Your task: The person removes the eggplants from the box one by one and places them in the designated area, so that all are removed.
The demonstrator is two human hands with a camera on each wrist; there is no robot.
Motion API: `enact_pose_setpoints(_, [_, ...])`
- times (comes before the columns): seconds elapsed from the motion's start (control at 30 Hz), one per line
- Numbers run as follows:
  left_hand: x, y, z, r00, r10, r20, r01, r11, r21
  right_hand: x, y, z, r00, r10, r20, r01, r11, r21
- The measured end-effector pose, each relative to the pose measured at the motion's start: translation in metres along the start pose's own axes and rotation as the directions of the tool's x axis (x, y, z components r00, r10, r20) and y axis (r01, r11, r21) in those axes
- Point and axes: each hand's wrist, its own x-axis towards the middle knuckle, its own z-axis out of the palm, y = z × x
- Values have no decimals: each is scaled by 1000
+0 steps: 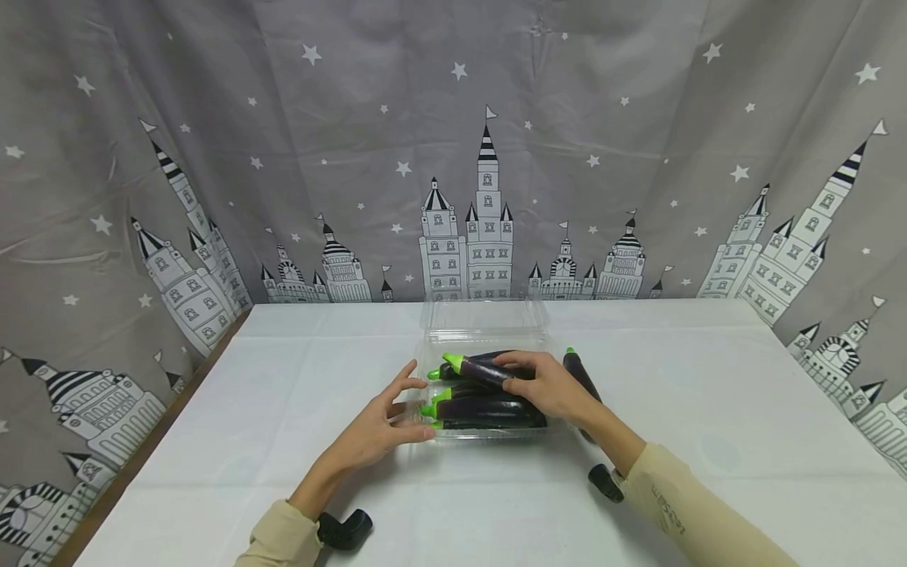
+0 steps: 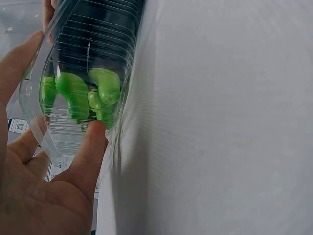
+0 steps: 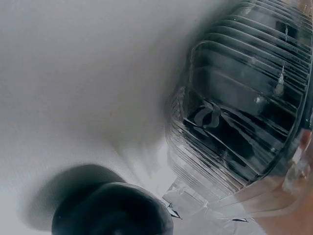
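Note:
A clear plastic clamshell box [image 1: 489, 435] lies with several dark purple eggplants [image 1: 489, 409] inside, their green stem ends pointing left. My right hand [image 1: 549, 384] reaches over the box from the right and grips the right part of one eggplant [image 1: 482, 372], which lies above the others. Around the box's left end my left hand [image 1: 372, 429] spreads its fingers, the thumb against the end wall. Through that wall the green stems [image 2: 73, 95] show in the left wrist view. The right wrist view has the box's ribbed side [image 3: 244, 98]; the gripping fingers are mostly hidden there.
Another eggplant [image 1: 581, 372] lies on the white tablecloth [image 1: 708, 394] just right of the box, partly behind my right forearm. The transparent lid [image 1: 485, 317] stands folded back at the far side. A grey castle-print curtain [image 1: 567, 118] hangs behind the table.

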Motion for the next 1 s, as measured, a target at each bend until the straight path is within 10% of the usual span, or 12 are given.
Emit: enact_pose_setpoints(1.0, [0, 0, 1, 1000, -3, -3, 3, 1000, 14, -6, 9, 9, 970, -83, -230, 98, 993, 58])
